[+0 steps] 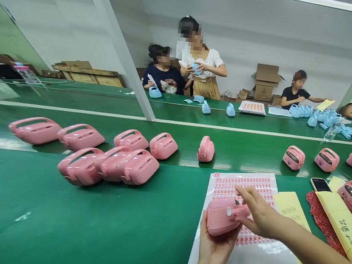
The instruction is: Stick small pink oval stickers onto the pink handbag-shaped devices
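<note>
My left hand (215, 244) cups a pink plastic toy case (222, 215) from below, fingers wrapped round it, just above a white sticker sheet (244, 258). My right hand (260, 215) reaches in from the right and presses its thumb and fingers on the case's near end. Whether a sticker is under the fingertips I cannot make out. Rows of small pink stickers (243, 184) cover the sheet's upper part.
Several pink cases (108, 164) lie on the green belt (58, 220) at left; others (327, 160) stand at right. Yellow paper slips (291, 206), a phone (320, 184) and red material lie right. Across the belt, people handle blue cases (312, 118) beside cardboard boxes (266, 81).
</note>
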`<state>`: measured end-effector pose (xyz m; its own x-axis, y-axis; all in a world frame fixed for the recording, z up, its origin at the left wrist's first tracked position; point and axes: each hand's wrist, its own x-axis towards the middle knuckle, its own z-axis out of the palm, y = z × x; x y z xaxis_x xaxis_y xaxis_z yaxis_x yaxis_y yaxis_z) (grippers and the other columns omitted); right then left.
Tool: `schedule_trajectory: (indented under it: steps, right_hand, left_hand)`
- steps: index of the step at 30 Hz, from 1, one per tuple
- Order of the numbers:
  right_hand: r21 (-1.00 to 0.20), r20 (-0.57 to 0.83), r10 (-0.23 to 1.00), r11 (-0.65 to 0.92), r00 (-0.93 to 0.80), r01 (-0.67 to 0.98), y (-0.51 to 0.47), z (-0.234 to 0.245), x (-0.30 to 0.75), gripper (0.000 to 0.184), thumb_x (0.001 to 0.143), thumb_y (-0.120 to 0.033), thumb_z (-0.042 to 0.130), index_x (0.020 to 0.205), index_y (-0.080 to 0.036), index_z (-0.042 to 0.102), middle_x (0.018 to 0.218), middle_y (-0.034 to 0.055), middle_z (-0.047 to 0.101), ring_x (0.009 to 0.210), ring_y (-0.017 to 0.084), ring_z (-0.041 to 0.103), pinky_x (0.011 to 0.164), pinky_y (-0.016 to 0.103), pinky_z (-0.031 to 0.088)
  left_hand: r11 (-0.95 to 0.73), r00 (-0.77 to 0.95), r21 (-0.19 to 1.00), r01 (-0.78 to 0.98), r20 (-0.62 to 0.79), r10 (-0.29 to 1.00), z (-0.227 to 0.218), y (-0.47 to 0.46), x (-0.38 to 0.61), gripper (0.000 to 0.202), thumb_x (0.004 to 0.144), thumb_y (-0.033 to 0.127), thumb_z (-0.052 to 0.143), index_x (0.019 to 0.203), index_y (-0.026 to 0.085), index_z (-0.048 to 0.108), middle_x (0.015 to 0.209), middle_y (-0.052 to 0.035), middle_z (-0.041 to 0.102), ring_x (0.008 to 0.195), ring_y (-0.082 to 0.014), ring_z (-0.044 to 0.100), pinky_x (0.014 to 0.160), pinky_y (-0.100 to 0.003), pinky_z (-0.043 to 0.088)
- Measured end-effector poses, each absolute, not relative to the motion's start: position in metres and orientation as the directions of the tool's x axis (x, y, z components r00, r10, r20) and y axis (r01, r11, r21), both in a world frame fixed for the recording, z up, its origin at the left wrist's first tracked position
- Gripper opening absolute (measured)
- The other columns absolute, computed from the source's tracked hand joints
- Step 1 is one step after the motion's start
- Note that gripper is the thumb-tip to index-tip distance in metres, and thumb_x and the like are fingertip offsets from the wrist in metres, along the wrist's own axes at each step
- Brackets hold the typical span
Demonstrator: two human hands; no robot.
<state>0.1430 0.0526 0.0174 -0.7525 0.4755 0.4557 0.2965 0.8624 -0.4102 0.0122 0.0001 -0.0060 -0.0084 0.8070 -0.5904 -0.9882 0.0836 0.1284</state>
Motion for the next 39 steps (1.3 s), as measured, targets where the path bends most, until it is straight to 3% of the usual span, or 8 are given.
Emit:
schedule_trajectory:
  steps: [6, 10, 14, 17, 20, 26, 33, 39]
  right_hand:
    - [-0.195, 0.67, 0.379, 0.92, -0.639, 0.341, 0.043, -0.001, 0.137, 0.044, 0.088, -0.012, 0.04, 0.131, -0.019, 0.034, 0.082, 0.0051, 0.066, 0.072, 0.02, 0.053, 0.067, 0.033, 0.045]
    - [-0.115, 0.682, 0.342, 0.923, -0.646, 0.368, 0.037, -0.009, 0.132, 0.038, 0.089, -0.009, 0.033, 0.125, -0.017, 0.042, 0.089, 0.0079, 0.068, 0.076, 0.02, 0.055, 0.065, 0.032, 0.043]
    - [-0.22, 0.675, 0.411, 0.905, -0.612, 0.365, 0.037, -0.011, 0.129, 0.034, 0.086, -0.01, 0.037, 0.118, -0.019, 0.045, 0.087, 0.007, 0.064, 0.076, 0.019, 0.055, 0.066, 0.032, 0.044]
    - [-0.381, 0.629, 0.541, 0.841, -0.559, 0.385, 0.04, -0.008, 0.127, 0.026, 0.08, -0.013, 0.049, 0.106, -0.017, 0.049, 0.087, 0.0079, 0.059, 0.078, 0.02, 0.053, 0.067, 0.033, 0.047]
    - [-0.435, 0.543, 0.6, 0.8, -0.588, 0.414, 0.042, -0.001, 0.127, 0.017, 0.076, -0.012, 0.056, 0.092, -0.017, 0.053, 0.086, 0.0075, 0.056, 0.08, 0.02, 0.051, 0.067, 0.033, 0.046]
    - [-0.362, 0.352, 0.574, 0.812, -0.739, 0.458, 0.046, 0.022, 0.126, 0.011, 0.075, -0.009, 0.058, 0.081, -0.018, 0.055, 0.081, 0.0056, 0.055, 0.079, 0.02, 0.048, 0.068, 0.032, 0.043]
    - [-0.396, 0.05, 0.542, 0.782, -0.839, 0.482, 0.057, 0.047, 0.124, 0.009, 0.071, -0.008, 0.065, 0.073, -0.015, 0.059, 0.078, 0.0044, 0.057, 0.076, 0.017, 0.05, 0.065, 0.025, 0.042]
    - [-0.239, 0.066, 0.448, 0.875, -0.892, 0.422, 0.057, 0.048, 0.122, 0.005, 0.074, -0.011, 0.063, 0.079, -0.013, 0.063, 0.077, 0.0055, 0.062, 0.075, 0.016, 0.054, 0.067, 0.024, 0.044]
  left_hand:
    - [0.046, -0.009, 0.079, -0.996, -0.591, 0.806, -0.001, -0.001, 0.01, 0.034, 0.088, 0.035, 0.039, 0.097, 0.009, 0.059, 0.07, -0.0132, 0.068, 0.057, -0.0221, 0.066, 0.054, -0.032, 0.054]
    - [0.042, -0.018, 0.084, -0.996, -0.607, 0.794, 0.002, -0.001, 0.01, 0.041, 0.088, 0.038, 0.037, 0.114, 0.009, 0.051, 0.072, -0.0114, 0.067, 0.059, -0.0222, 0.066, 0.055, -0.032, 0.054]
    - [0.049, -0.024, 0.103, -0.994, -0.609, 0.793, 0.002, -0.002, 0.009, 0.04, 0.089, 0.038, 0.037, 0.115, 0.01, 0.051, 0.071, -0.0106, 0.067, 0.056, -0.0203, 0.065, 0.052, -0.03, 0.054]
    - [0.059, -0.02, 0.111, -0.992, -0.604, 0.797, 0.002, -0.003, 0.008, 0.037, 0.088, 0.037, 0.039, 0.111, 0.011, 0.052, 0.071, -0.0101, 0.067, 0.057, -0.0207, 0.065, 0.051, -0.029, 0.053]
    - [0.058, -0.019, 0.112, -0.992, -0.589, 0.808, 0.002, -0.003, 0.007, 0.036, 0.088, 0.037, 0.04, 0.109, 0.011, 0.054, 0.072, -0.0107, 0.068, 0.059, -0.0213, 0.066, 0.052, -0.03, 0.053]
    - [0.065, -0.003, 0.093, -0.994, -0.597, 0.802, -0.001, -0.002, 0.006, 0.034, 0.087, 0.037, 0.043, 0.105, 0.011, 0.057, 0.07, -0.0095, 0.068, 0.057, -0.0208, 0.065, 0.052, -0.031, 0.052]
    - [0.138, 0.04, 0.125, -0.982, -0.583, 0.811, -0.005, -0.004, 0.009, 0.033, 0.087, 0.036, 0.043, 0.091, 0.01, 0.062, 0.071, -0.013, 0.069, 0.06, -0.0221, 0.066, 0.057, -0.035, 0.054]
    - [0.156, 0.027, 0.17, -0.973, -0.585, 0.811, -0.017, -0.003, 0.005, 0.027, 0.086, 0.029, 0.041, 0.085, 0.012, 0.063, 0.069, -0.0122, 0.071, 0.058, -0.0232, 0.067, 0.057, -0.039, 0.056]
